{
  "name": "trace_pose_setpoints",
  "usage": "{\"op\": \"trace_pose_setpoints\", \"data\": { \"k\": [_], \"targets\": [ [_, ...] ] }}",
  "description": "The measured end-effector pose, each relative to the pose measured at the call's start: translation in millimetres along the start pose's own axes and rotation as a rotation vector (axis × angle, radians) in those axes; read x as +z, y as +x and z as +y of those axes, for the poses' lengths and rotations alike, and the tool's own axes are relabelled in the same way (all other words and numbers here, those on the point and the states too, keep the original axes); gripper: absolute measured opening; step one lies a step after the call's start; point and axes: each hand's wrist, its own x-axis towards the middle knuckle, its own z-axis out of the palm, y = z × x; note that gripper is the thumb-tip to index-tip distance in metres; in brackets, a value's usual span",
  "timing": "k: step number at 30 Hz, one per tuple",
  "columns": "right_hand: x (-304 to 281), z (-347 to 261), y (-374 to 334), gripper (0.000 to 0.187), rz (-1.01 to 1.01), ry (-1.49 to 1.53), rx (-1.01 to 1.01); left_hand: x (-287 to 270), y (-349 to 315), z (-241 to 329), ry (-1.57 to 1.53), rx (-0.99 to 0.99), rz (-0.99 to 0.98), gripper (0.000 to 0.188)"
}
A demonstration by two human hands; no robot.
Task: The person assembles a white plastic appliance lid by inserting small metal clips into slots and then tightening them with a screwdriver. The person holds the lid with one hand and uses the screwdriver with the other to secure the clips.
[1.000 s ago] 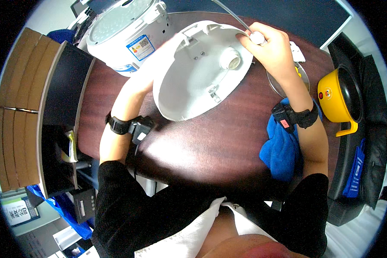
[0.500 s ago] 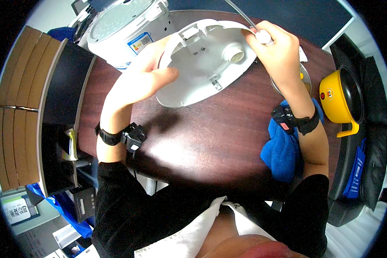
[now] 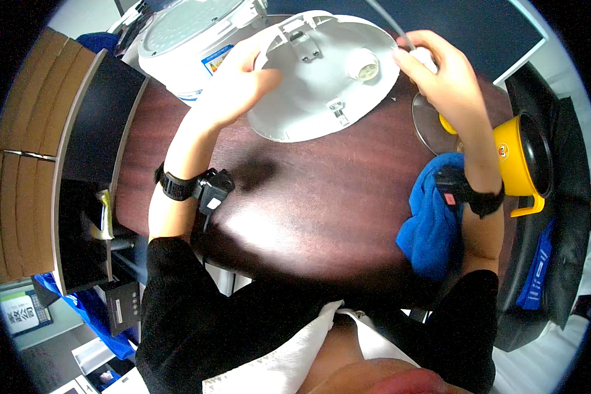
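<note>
We see shell [image 3: 312,95], long axis rising rightward, between left grip [image 3: 238,92] clasping shell and right grip [image 3: 452,77] clasping tool [image 3: 425,60].

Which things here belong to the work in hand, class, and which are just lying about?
In the work:
white shell, gripped by the left hand
thin-shafted tool, in the right hand
white appliance, possibly

Apparently just lying about:
blue cloth
yellow pot
cardboard boxes

Bright glare [image 3: 262,226] on a dark brown table [image 3: 328,174]
</note>
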Motion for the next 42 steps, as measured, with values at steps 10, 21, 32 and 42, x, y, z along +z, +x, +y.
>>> {"op": "trace_pose_setpoints", "data": {
  "k": [10, 21, 32, 42],
  "targets": [
    [2, -39, -50, 0.028, -0.42, 0.838, 0.515, 0, 23, -13, -0.146, -0.02, 0.027, 0.04],
    [43, -32, -66, 0.029, -0.485, 1.074, 0.626, 7, 17, -19, -0.139, -0.039, 0.144, 0.039],
    [45, -34, -68, 0.032, -0.442, 1.166, 0.619, 13, 15, -18, -0.095, 0.003, 0.173, 0.039],
    [51, -46, -79, 0.029, -0.49, 1.28, 0.648, 27, 1, -6, -0.052, 0.092, 0.322, 0.039]
  ]
}}
